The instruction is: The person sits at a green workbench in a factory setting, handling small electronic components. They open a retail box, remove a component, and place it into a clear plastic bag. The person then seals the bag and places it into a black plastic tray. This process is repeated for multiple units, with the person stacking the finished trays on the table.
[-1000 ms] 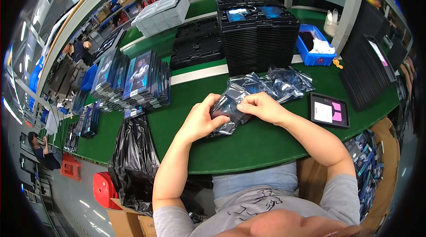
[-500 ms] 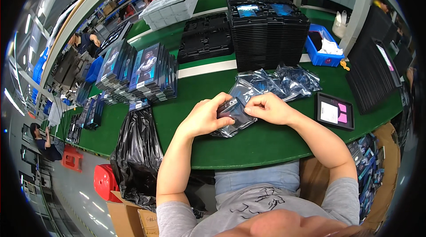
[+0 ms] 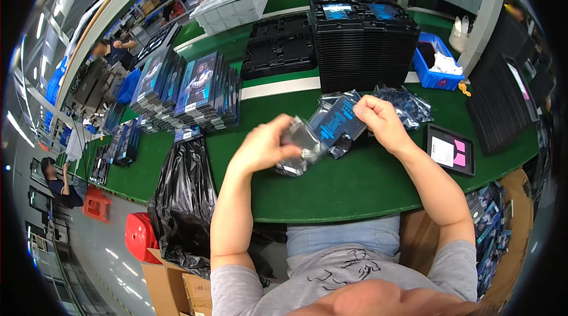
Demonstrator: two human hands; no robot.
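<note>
The left hand [image 3: 269,147] is raised above the green table [image 3: 367,180], fingers curled shut on a clear grey plastic bag [image 3: 299,147]. The bag projects to the right of the fingers, its long axis running from near left to far right, and its loose end sags toward the table. The film is shiny and wrinkled; what it contains cannot be told.

The right hand [image 3: 378,121] is closed in a pinch on the far right corner of a dark blue flat part [image 3: 336,121]. The part is rectangular, with small light marks on its face. Its long axis runs from near left to far right, the pinched end pointing far right. It is tilted, with the near left end lower, just beside the bag in the left hand. Both items sit above the middle of the table, between the two hands.

Further out, a heap of bagged parts [image 3: 408,106] lies on the table just beyond the right hand. A tall stack of black trays [image 3: 364,50] stands behind the heap. A blue bin [image 3: 429,73] sits to the right of the trays. A dark tablet [image 3: 451,150] lies flat on the table, near the right forearm. To the far left stand upright blue boxes [image 3: 189,88]. A black rubbish bag [image 3: 183,197] hangs at the near left edge of the table.
</note>
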